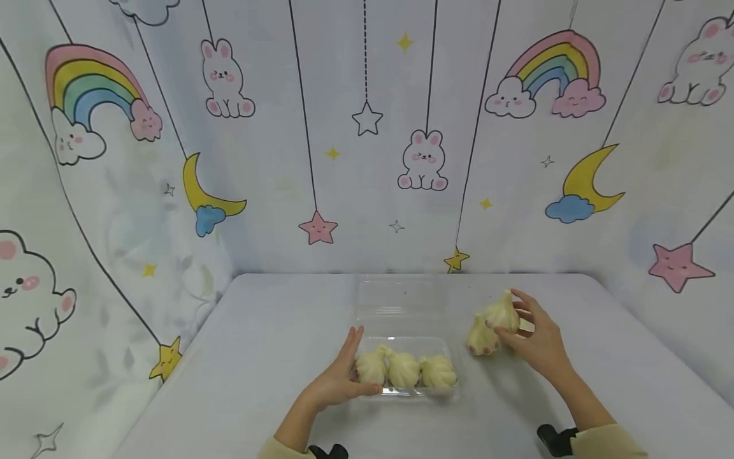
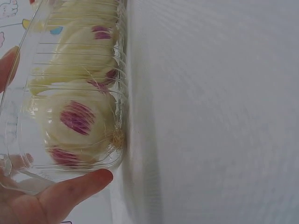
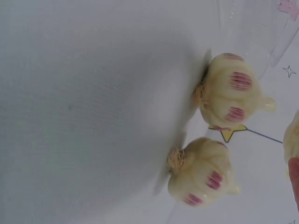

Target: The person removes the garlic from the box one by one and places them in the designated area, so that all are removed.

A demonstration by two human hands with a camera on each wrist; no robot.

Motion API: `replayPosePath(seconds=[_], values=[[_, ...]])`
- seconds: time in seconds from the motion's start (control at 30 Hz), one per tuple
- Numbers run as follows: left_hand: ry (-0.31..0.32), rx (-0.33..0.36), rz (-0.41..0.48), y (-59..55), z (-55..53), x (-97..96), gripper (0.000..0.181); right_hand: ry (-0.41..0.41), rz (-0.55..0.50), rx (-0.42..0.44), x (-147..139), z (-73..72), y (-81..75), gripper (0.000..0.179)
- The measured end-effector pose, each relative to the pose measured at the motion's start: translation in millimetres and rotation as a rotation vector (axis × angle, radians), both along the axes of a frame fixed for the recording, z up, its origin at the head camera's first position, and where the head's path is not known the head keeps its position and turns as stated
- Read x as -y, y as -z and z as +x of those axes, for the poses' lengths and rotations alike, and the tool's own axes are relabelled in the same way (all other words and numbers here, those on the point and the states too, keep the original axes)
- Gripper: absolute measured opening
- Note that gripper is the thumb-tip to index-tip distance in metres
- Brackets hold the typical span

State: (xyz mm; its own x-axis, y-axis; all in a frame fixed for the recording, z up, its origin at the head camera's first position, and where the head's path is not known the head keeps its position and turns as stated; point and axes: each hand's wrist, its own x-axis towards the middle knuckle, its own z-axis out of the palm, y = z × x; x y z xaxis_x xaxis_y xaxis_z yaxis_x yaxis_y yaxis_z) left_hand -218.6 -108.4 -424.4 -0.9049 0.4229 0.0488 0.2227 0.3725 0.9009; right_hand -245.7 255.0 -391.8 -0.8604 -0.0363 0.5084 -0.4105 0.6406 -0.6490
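Note:
A clear plastic box (image 1: pixel 413 391) stands on the table, holding three garlic bulbs (image 1: pixel 404 370) in a row. My left hand (image 1: pixel 338 376) holds the box at its left end, with the thumb at the front and the fingers along the left and rear. Through the box wall, the bulbs' purple streaks (image 2: pixel 77 117) show in the left wrist view. To the right, my right hand (image 1: pixel 533 335) pinches another garlic bulb (image 1: pixel 502 313) above the table. Two loose garlic bulbs, one nearer (image 3: pixel 201 171) and one farther (image 3: pixel 233 92), sit below; the head view partly hides them.
The box's clear lid (image 1: pixel 401 298) lies folded back behind it on the white table (image 1: pixel 275 331). A cloth printed with rabbits, stars and rainbows (image 1: pixel 556 70) hangs behind the table and along both sides.

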Motion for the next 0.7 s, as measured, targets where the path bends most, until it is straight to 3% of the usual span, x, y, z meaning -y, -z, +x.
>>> replayPosePath(seconds=[0.7], values=[[-0.022, 0.006, -0.012, 1.7, 0.1, -1.6, 0.11, 0.055, 0.076, -0.004, -41.3, -2.2, -4.1, 0.08]])
